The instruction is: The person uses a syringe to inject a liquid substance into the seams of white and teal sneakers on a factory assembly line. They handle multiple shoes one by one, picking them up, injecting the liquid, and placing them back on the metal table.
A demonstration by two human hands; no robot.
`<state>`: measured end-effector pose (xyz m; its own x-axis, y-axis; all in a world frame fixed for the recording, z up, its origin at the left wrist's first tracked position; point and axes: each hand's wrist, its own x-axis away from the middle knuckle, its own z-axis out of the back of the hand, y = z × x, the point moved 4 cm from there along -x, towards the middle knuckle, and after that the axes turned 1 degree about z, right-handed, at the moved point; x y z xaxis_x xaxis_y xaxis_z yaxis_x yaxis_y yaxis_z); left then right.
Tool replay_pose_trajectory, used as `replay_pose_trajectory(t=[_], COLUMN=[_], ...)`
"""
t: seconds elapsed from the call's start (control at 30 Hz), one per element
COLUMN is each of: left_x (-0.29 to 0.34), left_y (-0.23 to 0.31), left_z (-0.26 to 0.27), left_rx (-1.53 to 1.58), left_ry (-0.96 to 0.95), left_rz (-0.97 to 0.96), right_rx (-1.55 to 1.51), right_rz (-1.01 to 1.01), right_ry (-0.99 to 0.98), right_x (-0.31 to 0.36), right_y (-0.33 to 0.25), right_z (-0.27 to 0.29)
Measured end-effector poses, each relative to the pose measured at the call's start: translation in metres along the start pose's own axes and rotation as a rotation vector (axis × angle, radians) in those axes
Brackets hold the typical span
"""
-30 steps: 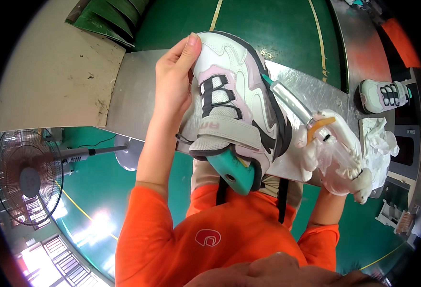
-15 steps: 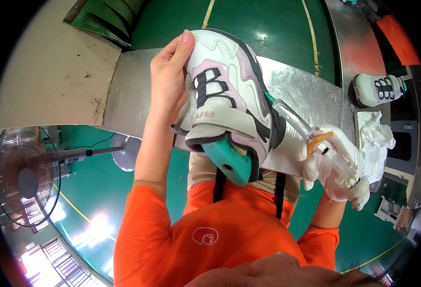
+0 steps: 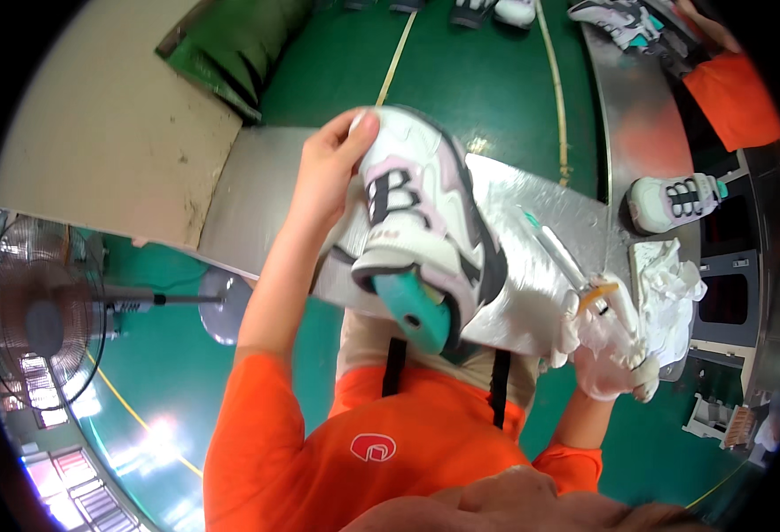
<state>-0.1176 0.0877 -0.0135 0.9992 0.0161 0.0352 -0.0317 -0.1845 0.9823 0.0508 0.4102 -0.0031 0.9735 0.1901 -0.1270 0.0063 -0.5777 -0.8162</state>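
Observation:
A white, pink and black sneaker (image 3: 421, 191) with a turquoise shoe last (image 3: 414, 312) inside it is held up over the metal bench. Bare, my left hand (image 3: 332, 164) grips it at the toe, thumb on the upper and the other fingers partly hidden behind. To the right of the sole, clear of the shoe, my right hand (image 3: 601, 332) in a white glove is closed around a slim silvery tool (image 3: 560, 254) with a green tip. Yellowish bands circle the glove near the tool's grip.
Beside my right hand lies a crumpled white cloth (image 3: 665, 293), with another sneaker (image 3: 676, 202) beyond it. More shoes (image 3: 616, 19) and a person's orange sleeve (image 3: 734, 102) show at the far right. A beige board (image 3: 97, 115) and a standing fan (image 3: 46, 319) are on the left.
The green tip, against the sneaker's sole edge before, is now apart from it. The sneaker has tilted, its toe tipping away. The whole view has shifted, bringing more shoes into sight at the far edge.

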Motion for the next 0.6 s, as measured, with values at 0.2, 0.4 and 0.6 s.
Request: replay_pose_trajectory(t=[0.2, 0.4, 0.6], left_x=[-0.029, -0.104, -0.287], left_y=[0.014, 0.044, 0.016], left_z=[-0.004, -0.075, -0.129], left_rx=[-0.194, -0.374, 0.031], left_ry=[-0.354, -0.298, 0.123], left_rz=[0.133, 0.096, 0.032], right_rx=[0.596, 1.525, 1.275], right_rz=[0.408, 0.434, 0.333], right_ry=[0.460, 0.737, 0.872], right_x=[0.050, 0.064, 0.064], right_y=[-0.005, -0.003, 0.004], right_z=[0.043, 0.064, 0.075])
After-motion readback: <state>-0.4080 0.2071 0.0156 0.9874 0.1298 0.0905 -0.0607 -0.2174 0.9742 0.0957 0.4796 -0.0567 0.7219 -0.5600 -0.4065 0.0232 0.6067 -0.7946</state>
